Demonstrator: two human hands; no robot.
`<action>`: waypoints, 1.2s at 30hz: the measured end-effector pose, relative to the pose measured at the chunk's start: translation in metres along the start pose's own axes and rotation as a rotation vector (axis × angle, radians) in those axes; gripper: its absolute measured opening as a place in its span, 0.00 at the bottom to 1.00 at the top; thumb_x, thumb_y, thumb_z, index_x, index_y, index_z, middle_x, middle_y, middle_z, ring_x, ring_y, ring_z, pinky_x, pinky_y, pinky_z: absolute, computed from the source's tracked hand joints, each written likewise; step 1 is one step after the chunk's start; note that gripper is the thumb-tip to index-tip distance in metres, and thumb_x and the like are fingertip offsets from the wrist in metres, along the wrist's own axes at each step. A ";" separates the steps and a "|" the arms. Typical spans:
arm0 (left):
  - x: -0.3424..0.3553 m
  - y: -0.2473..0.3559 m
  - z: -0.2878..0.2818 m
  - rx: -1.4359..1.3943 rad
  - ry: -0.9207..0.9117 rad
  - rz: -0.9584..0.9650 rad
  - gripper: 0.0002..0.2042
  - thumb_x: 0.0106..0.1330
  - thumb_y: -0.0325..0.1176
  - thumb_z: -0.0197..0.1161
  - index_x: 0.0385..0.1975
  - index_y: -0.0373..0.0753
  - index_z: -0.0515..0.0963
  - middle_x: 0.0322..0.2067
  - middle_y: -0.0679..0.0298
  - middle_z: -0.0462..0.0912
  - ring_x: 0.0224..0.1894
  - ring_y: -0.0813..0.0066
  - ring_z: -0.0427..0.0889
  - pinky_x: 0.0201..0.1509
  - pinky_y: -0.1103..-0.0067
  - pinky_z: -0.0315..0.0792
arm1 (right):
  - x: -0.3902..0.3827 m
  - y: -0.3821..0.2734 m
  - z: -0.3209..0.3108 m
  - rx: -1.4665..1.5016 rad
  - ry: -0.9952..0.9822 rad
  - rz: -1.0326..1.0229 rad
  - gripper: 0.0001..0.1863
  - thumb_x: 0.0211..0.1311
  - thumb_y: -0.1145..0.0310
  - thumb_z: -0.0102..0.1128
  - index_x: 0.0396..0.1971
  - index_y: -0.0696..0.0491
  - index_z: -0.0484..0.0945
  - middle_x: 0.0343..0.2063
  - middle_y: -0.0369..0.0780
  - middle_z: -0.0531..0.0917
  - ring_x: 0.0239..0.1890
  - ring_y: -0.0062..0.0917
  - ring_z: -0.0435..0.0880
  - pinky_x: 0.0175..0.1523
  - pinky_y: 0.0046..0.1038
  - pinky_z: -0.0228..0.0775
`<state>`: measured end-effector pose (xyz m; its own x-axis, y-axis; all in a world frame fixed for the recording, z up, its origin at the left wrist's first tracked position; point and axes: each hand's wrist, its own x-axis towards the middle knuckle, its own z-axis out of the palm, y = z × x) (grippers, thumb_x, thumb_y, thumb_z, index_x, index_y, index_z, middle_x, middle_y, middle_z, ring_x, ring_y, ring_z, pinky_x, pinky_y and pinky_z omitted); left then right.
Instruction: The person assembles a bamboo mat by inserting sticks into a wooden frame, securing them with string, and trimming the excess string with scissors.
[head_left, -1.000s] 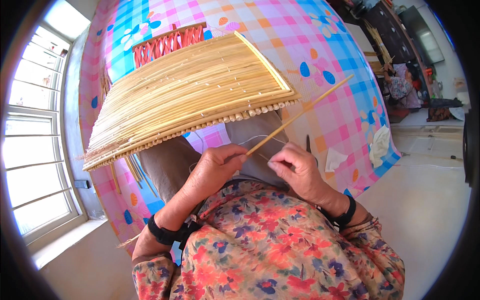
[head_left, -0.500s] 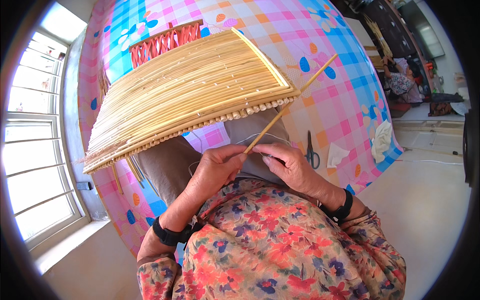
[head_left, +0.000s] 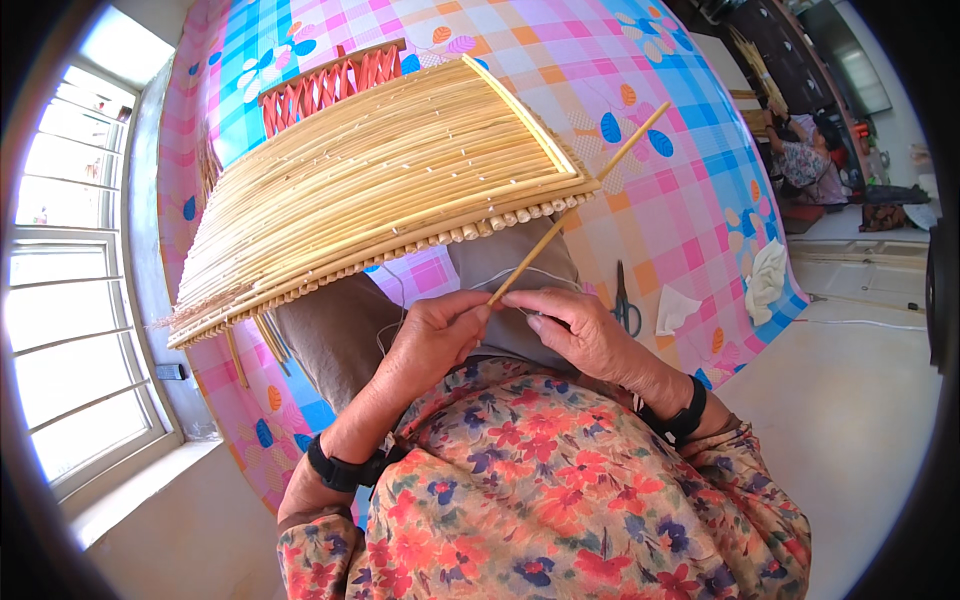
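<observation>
My left hand [head_left: 443,336] pinches a long yellow reed stick [head_left: 538,247] near its lower end; the stick slants up to the right. Touching that same end, my right hand [head_left: 566,332] has its fingers closed, apparently on a thin white string [head_left: 545,272]; exactly what is between them is hard to make out. A mat of lined-up reeds [head_left: 375,185], with pale stitches and a border strip, lies above my hands over my legs, its cut ends facing me. Dark-handled scissors [head_left: 626,310] lie to the right of my right hand.
A checked floral sheet [head_left: 670,235] spreads under everything, with white crumpled cloth [head_left: 765,280], a paper scrap [head_left: 675,312] and a red lattice piece [head_left: 330,90]. Loose sticks [head_left: 270,340] poke out below the mat. A barred window [head_left: 75,350] is left; another person [head_left: 805,165] sits at the upper right.
My right hand has moved left and up to meet the stick end in my left hand. The stick's far end has dropped a little leftward and down at first, then stayed.
</observation>
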<state>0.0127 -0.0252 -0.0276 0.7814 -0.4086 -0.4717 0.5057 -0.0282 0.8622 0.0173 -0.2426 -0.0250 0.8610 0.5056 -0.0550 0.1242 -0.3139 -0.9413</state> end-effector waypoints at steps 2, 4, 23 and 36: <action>0.000 0.000 0.000 0.001 -0.001 -0.003 0.11 0.73 0.32 0.52 0.46 0.35 0.79 0.22 0.74 0.70 0.20 0.91 0.63 0.21 0.90 0.56 | 0.000 -0.001 -0.001 0.000 -0.005 0.004 0.17 0.60 0.77 0.53 0.50 0.57 0.76 0.42 0.48 0.83 0.46 0.40 0.82 0.50 0.31 0.73; 0.000 0.001 0.000 0.001 -0.001 -0.007 0.11 0.74 0.32 0.52 0.47 0.35 0.79 0.22 0.74 0.70 0.20 0.91 0.63 0.21 0.90 0.56 | 0.001 -0.001 -0.002 0.000 -0.011 0.007 0.17 0.60 0.77 0.53 0.50 0.57 0.76 0.42 0.48 0.83 0.46 0.40 0.82 0.50 0.31 0.73; -0.005 0.001 0.012 0.228 0.126 0.130 0.09 0.71 0.30 0.56 0.44 0.33 0.79 0.25 0.73 0.75 0.24 0.89 0.66 0.27 0.88 0.63 | 0.005 -0.007 -0.002 0.090 -0.018 0.102 0.13 0.63 0.77 0.55 0.47 0.58 0.77 0.39 0.47 0.83 0.43 0.39 0.82 0.47 0.30 0.72; 0.003 -0.014 0.006 -0.009 0.100 0.077 0.13 0.73 0.30 0.54 0.53 0.36 0.77 0.22 0.73 0.69 0.21 0.89 0.61 0.22 0.89 0.57 | 0.003 0.003 0.002 0.026 0.056 -0.031 0.14 0.62 0.77 0.55 0.48 0.59 0.77 0.40 0.48 0.83 0.43 0.38 0.83 0.48 0.31 0.73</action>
<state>0.0055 -0.0318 -0.0395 0.8507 -0.3158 -0.4203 0.4454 0.0083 0.8953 0.0194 -0.2401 -0.0288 0.8834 0.4686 -0.0071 0.1392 -0.2769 -0.9508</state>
